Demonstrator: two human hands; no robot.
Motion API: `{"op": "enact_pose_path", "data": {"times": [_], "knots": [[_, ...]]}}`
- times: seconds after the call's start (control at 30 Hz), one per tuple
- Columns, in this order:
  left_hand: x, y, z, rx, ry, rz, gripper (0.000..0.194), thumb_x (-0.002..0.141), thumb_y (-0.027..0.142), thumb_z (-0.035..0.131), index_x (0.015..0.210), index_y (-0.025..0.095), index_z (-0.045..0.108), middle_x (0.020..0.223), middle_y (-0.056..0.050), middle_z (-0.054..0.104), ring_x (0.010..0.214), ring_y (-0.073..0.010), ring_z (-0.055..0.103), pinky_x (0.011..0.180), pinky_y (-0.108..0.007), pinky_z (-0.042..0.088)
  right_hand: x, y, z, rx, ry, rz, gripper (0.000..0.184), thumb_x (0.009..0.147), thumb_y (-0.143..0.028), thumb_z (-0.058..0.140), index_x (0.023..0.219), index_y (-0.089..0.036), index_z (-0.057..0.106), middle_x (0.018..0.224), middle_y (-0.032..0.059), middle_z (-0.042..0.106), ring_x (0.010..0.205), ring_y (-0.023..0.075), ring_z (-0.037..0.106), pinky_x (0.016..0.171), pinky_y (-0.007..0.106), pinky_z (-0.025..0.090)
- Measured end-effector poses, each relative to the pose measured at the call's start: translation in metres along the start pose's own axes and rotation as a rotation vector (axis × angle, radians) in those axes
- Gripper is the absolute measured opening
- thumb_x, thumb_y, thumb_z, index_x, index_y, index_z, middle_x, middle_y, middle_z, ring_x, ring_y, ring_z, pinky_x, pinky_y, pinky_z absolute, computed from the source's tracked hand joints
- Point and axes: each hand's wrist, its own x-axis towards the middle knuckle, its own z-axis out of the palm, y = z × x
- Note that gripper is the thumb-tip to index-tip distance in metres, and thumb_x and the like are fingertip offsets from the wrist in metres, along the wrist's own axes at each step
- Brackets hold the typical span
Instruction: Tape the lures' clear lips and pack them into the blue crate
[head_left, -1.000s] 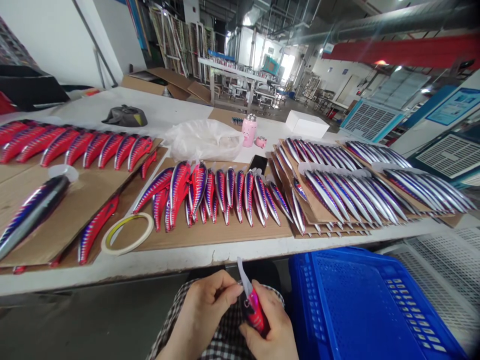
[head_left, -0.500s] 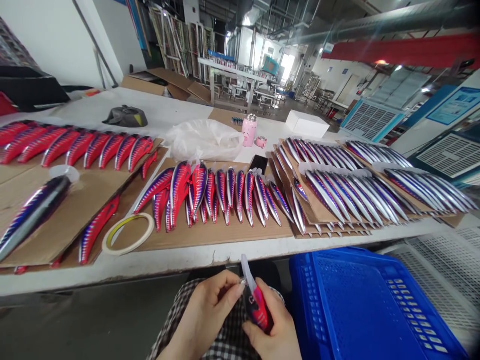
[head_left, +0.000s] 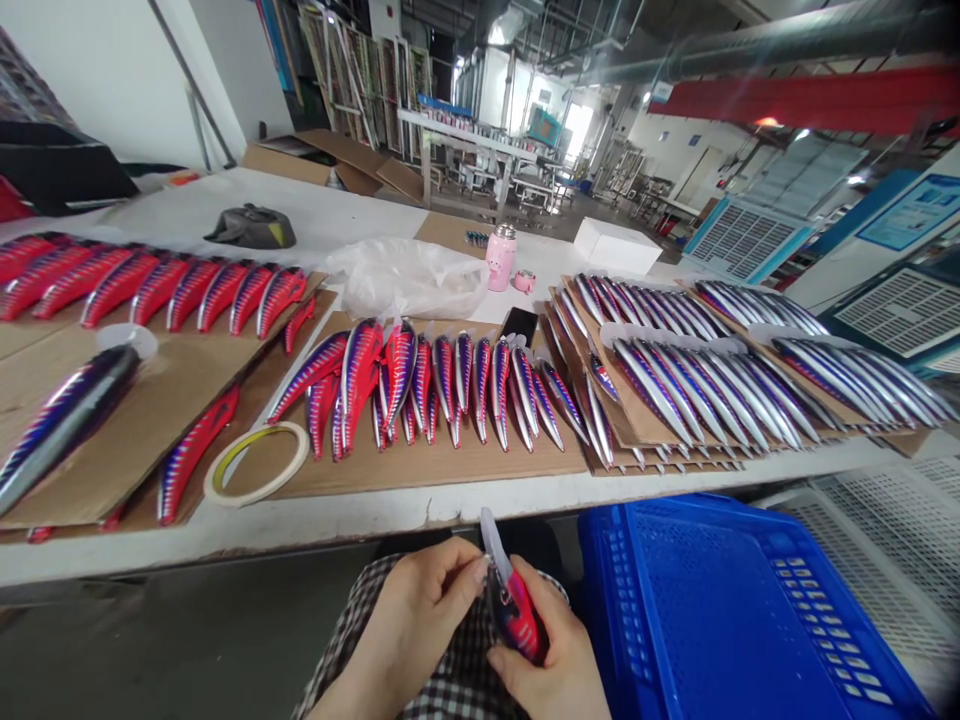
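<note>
Above my lap, my right hand [head_left: 556, 645] is wrapped round a red and black fishing lure [head_left: 519, 618] with an eye near its top end. A clear plastic lip [head_left: 494, 542] sticks up from that end toward the table. At the lure's front end, thumb and fingertips of my left hand [head_left: 424, 615] are pinched together. Whatever sits between them is too small to make out. On the table ahead, a row of similar lures [head_left: 461, 385] in purple, red and silver lies on cardboard.
A tape roll [head_left: 294, 470] lies by the table's front edge [head_left: 390, 515]. Stacked cardboard sheets of lures [head_left: 705, 390] stand at right, more red lures [head_left: 161, 290] at left. A blue crate [head_left: 720, 600] is beside my right arm. Behind are a plastic bag [head_left: 405, 280] and pink bottle [head_left: 501, 258].
Both hands keep almost the same pose at the lure. Its front end has turned very slightly, and the whole view has shifted a little.
</note>
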Motion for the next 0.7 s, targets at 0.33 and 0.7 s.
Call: {"op": "enact_pose_path", "data": {"times": [0.33, 0.7], "knots": [[0.004, 0.007, -0.004, 0.147, -0.005, 0.005, 0.026, 0.083, 0.029, 0.046, 0.071, 0.020, 0.067, 0.066, 0.001, 0.067, 0.065, -0.0165, 0.062, 0.062, -0.022, 0.040, -0.001, 0.007, 0.001, -0.070, 0.056, -0.019, 0.066, 0.059, -0.010, 0.062, 0.123, -0.024, 0.063, 0.119, 0.0024, 0.067, 0.112, 0.0248, 0.061, 0.100, 0.036, 0.047], [0.005, 0.010, 0.000, 0.193, 0.007, -0.019, 0.028, 0.083, 0.030, 0.043, 0.067, 0.019, 0.064, 0.063, 0.000, 0.065, 0.061, -0.0167, 0.059, 0.060, -0.023, 0.039, -0.002, 0.010, 0.002, -0.117, 0.072, -0.059, 0.062, 0.062, -0.012, 0.061, 0.123, -0.022, 0.062, 0.117, 0.0043, 0.068, 0.110, 0.0253, 0.062, 0.098, 0.037, 0.047]]}}
